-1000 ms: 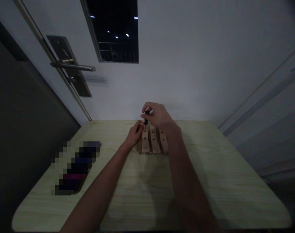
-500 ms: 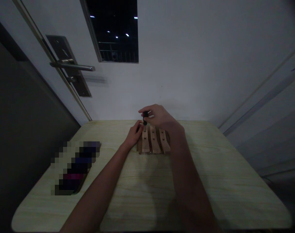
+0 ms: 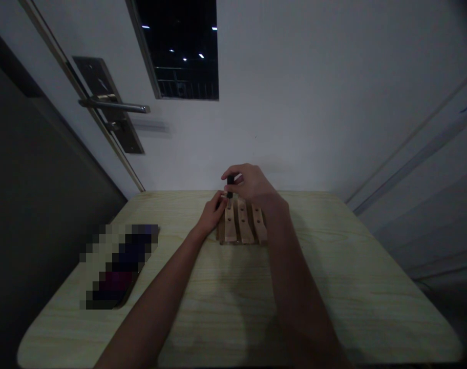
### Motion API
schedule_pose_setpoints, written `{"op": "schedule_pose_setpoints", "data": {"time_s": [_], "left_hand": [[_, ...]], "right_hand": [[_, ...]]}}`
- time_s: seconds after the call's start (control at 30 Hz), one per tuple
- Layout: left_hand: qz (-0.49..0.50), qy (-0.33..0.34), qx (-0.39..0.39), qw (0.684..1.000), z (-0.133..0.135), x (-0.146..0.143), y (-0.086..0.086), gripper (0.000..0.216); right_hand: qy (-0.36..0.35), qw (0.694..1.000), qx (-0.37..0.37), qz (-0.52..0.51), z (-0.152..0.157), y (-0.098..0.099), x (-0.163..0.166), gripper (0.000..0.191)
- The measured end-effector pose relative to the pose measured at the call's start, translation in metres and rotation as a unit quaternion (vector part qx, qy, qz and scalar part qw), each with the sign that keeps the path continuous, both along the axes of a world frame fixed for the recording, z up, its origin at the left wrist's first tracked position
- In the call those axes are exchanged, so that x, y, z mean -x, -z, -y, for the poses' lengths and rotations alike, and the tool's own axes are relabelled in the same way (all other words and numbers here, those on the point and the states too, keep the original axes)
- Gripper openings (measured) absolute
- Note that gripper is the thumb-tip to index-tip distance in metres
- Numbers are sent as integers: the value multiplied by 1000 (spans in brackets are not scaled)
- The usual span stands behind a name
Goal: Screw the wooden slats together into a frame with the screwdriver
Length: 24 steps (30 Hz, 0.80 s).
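Note:
A small screwdriver [image 3: 230,180] with a black handle stands nearly upright, its thumb side pinched by my right hand [image 3: 252,183]. Its metal shaft points down at the upper hole of the left pale wooden piece [image 3: 230,231]; whether a screw sits there is too small to tell. My left hand [image 3: 211,212] grips the far left edge of the brown wooden base [image 3: 221,233], thumb close to the shaft. Two similar pieces with holes, a middle piece [image 3: 246,231] and a right piece [image 3: 258,224], lie alongside, the right one partly behind my right forearm.
The work rests on a light wood-grain table [image 3: 203,318] against a white door [image 3: 314,113]. To the left lies a dark, pixelated phone-like object [image 3: 135,256]. A metal door handle [image 3: 118,106] sticks out beyond the table's far left corner.
My right hand has turned slightly around the screwdriver, and its wrist and forearm have shifted a little left. My left hand stays in place.

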<state>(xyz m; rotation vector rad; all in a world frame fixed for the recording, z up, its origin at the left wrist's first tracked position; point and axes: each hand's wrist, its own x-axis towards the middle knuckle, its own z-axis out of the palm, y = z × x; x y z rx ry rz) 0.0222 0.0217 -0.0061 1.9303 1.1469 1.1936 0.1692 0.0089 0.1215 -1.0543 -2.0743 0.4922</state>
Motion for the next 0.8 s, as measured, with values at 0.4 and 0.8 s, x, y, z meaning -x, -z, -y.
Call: {"op": "schedule_pose_setpoints", "data": {"time_s": [0.4, 0.8], "left_hand": [[7, 11, -1, 1000, 2, 0, -2, 30], [5, 8, -5, 1000, 1, -1, -2, 29]], "right_hand": [[9, 1000, -3, -3, 3, 0, 0, 30], [19, 1000, 0, 3, 4, -3, 1, 16]]}}
